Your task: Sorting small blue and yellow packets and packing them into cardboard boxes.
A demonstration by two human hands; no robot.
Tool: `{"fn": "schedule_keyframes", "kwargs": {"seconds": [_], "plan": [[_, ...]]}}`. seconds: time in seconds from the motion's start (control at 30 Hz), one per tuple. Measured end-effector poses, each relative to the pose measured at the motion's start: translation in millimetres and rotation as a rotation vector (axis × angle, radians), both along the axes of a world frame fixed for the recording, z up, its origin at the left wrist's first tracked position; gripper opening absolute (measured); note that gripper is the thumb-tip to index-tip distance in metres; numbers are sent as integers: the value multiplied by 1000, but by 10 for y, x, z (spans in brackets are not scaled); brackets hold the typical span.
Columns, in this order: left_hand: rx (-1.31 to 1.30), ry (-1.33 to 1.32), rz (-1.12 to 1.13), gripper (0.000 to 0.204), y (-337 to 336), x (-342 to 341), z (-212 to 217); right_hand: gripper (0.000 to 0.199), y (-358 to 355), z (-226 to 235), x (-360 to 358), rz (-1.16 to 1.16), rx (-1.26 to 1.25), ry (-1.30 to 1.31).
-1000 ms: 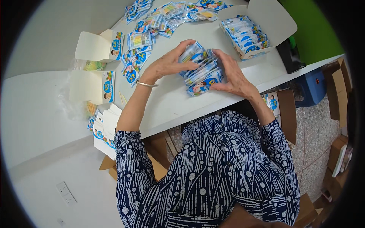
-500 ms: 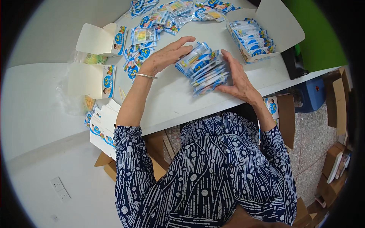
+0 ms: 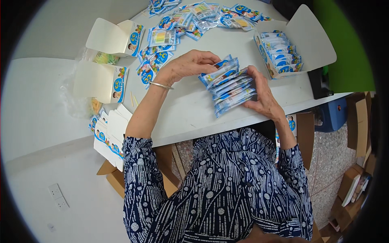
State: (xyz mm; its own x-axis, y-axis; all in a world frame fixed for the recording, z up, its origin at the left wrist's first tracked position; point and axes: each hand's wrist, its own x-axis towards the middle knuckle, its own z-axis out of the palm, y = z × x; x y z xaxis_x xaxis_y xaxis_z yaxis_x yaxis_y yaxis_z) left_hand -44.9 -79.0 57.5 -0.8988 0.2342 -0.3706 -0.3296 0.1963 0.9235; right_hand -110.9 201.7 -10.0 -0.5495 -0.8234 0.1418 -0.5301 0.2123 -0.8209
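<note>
A row of small blue-and-white plastic packets [image 3: 233, 91] stands on edge, pressed together, over the white table in front of me. My right hand [image 3: 264, 96] grips the right side of the row, thumb below and fingers above. At the upper left end my left hand [image 3: 189, 66] has its bent fingers on the outermost packets; its thumb is partly hidden. An open white carton [image 3: 265, 65] at the far right holds a row of similar packets. Loose packets [image 3: 164, 37] lie in a heap beyond my left hand.
Two open white cartons [image 3: 115, 83] stand on the left, with a clear plastic bag [image 3: 79, 95] beside them. Flattened cartons [image 3: 111, 129] are stacked at the table's left edge. Thin yellow sticks [image 3: 134, 99] lie near my left forearm. A black object [image 3: 319, 84] stands at the right edge.
My left fingers have come down onto the upper end of the packet row. The row now looks straighter, and the right hand stays around its side. The whole view has shifted slightly.
</note>
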Motion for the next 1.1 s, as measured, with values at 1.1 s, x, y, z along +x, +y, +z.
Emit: {"fn": "schedule_keyframes", "kwargs": {"seconds": [1.1], "plan": [[-173,143,288,24,270,203,35,98,0,-66,5,6,-26,-38]]}}
